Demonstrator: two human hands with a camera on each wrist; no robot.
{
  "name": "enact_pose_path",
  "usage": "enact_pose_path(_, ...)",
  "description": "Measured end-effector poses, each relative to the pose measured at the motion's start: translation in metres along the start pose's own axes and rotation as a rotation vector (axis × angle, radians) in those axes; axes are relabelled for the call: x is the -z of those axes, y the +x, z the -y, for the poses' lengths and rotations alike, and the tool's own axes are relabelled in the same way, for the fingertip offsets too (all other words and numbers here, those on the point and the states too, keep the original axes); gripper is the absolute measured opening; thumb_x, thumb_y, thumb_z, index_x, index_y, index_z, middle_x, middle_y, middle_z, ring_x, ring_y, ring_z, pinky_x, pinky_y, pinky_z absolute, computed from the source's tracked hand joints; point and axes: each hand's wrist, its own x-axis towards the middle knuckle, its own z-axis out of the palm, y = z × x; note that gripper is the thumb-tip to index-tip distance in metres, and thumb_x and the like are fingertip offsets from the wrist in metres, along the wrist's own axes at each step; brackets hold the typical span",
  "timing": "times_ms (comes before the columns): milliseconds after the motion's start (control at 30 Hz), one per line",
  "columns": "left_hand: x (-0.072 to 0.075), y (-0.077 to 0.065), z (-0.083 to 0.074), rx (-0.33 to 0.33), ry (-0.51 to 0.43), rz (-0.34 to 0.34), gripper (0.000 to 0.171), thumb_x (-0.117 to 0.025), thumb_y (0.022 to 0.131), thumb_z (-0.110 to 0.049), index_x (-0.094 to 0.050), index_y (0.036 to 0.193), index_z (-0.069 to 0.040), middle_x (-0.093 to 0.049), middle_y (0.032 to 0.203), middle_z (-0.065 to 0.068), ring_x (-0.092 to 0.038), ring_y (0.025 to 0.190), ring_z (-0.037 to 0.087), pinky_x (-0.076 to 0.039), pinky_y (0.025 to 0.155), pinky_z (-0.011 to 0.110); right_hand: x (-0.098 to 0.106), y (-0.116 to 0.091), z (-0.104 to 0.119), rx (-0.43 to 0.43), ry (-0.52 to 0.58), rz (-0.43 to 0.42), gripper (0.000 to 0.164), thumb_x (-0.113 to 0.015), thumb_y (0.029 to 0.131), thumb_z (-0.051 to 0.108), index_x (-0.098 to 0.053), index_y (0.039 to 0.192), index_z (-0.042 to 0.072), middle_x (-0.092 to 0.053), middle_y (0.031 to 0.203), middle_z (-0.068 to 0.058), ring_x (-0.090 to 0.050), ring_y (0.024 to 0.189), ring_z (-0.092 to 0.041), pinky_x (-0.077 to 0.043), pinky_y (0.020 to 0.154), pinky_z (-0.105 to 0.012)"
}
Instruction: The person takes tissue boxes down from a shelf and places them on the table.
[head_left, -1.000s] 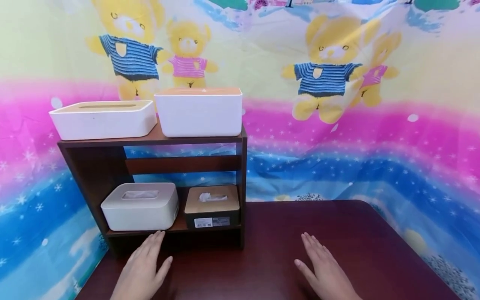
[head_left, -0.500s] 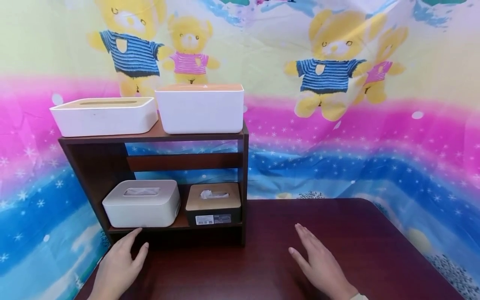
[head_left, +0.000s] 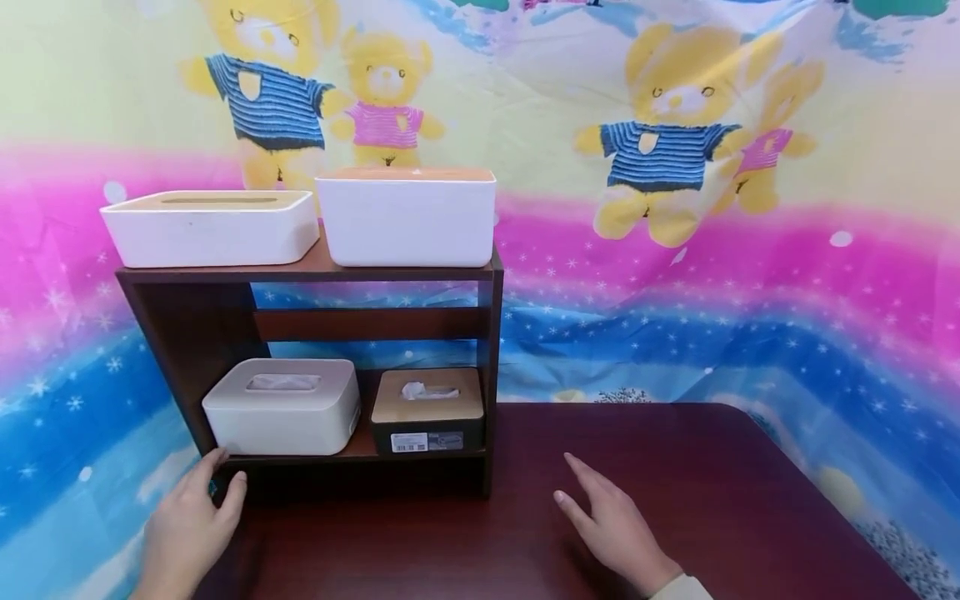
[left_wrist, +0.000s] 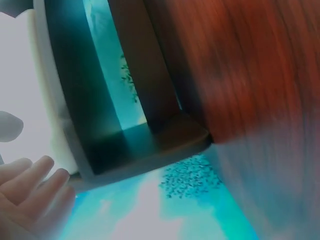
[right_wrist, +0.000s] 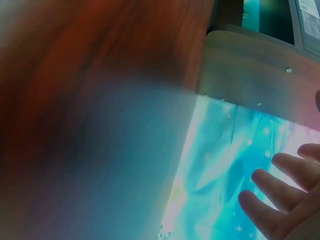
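My left hand [head_left: 186,525], fingers relaxed and holding nothing, is at the lower left front corner of the dark wooden shelf [head_left: 375,273]. Its fingertips are right at the lower board's edge, near the light grey tissue box [head_left: 281,421]. In the left wrist view the fingers [left_wrist: 35,182] overlap that corner. To the right, my right hand [head_left: 617,527] hovers over the table with fingers extended and nothing in it. A black tissue box with a wooden lid [head_left: 427,400] stands right of the grey one, a tissue showing in its slot.
Two white boxes with wooden lids, a low one [head_left: 213,236] and a taller one [head_left: 408,221], stand on the shelf's top. The dark red table [head_left: 675,467] extends to the right. A printed bear curtain [head_left: 547,275] hangs behind and along the sides.
My left hand has moved left, from in front of the grey tissue box to the shelf's left corner. The right hand has shifted slightly left. The boxes stay in place.
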Motion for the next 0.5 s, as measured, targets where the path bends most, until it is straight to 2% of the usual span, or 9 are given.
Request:
enact_pose_path(100,-0.001,0.005,0.005,0.032,0.002,-0.007,0.04,-0.063,0.079,-0.018,-0.053,0.112,0.002,-0.059,0.101,0.021,-0.055,0.085,0.04,-0.042,0.063,0.052,-0.006,0.005,0.003,0.002,0.005,0.01,0.064,-0.038,0.082,0.065,-0.031,0.137,0.033,-0.037,0.136,0.007,-0.04,0.119,-0.016,-0.037,0.091,-0.046)
enact_pose_path(233,-0.004,0.011,0.012,0.105,-0.004,0.02,0.041,-0.063,0.079,-0.018,-0.049,0.113,0.002,-0.057,0.101,0.021,-0.054,0.083,0.04,-0.041,0.059,0.05,-0.013,0.012,0.009,0.015,0.006,0.011,0.065,-0.039,0.081,0.065,-0.031,0.137,0.034,-0.038,0.135,0.008,-0.041,0.118,-0.014,-0.038,0.09,-0.045)
enact_pose_path(367,-0.009,0.016,0.018,0.187,-0.015,0.05,0.05,-0.061,0.08,-0.018,-0.042,0.12,0.005,-0.051,0.106,0.024,-0.05,0.091,0.041,-0.04,0.065,0.052,-0.017,0.021,0.015,0.025,0.031,0.027,0.067,-0.041,0.079,0.066,-0.032,0.137,0.033,-0.04,0.134,0.006,-0.043,0.117,-0.016,-0.039,0.089,-0.046)
enact_pose_path(500,-0.014,0.018,0.024,0.248,-0.05,0.007,0.05,-0.062,0.079,-0.016,-0.042,0.119,0.008,-0.048,0.104,0.026,-0.047,0.091,0.042,-0.038,0.069,0.053,-0.025,0.031,0.019,0.027,0.057,0.064,0.07,-0.041,0.078,0.067,-0.031,0.138,0.032,-0.04,0.134,0.004,-0.043,0.117,-0.016,-0.039,0.09,-0.044)
